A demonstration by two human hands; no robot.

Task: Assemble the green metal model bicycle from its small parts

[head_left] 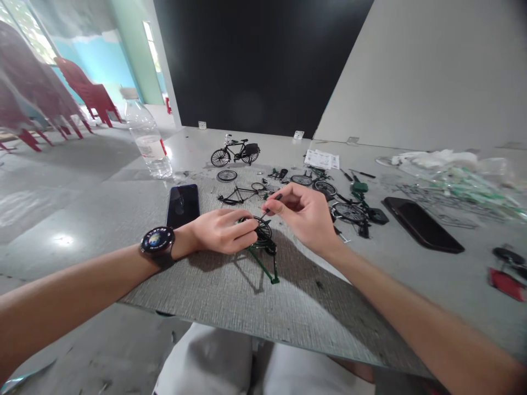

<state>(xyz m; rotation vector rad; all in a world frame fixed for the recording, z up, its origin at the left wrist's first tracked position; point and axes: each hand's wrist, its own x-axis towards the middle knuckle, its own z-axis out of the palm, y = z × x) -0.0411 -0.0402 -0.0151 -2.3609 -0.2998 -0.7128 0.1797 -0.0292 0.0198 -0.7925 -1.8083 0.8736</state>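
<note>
Near the table's front half, my left hand (226,231) is closed around the wheel end of a small model bicycle (265,263) with a green frame. The frame's free end points down and toward me, and part of the wheel is hidden behind my fingers. Between the thumb and fingertips of my right hand (304,214) is a small screwdriver (274,204) with a dark handle. Its thin shaft slants down to the wheel, where the tip meets the hub area; exact contact is too small to make out.
Behind my hands lie a bare black bicycle frame (242,193), a loose wheel (227,175) and a complete model bicycle (235,150). More bicycle parts (349,211) spread rightward. A phone (183,204) and water bottle (150,142) stand left; a dark phone-like slab (422,224) and plastic bags (448,170) lie right.
</note>
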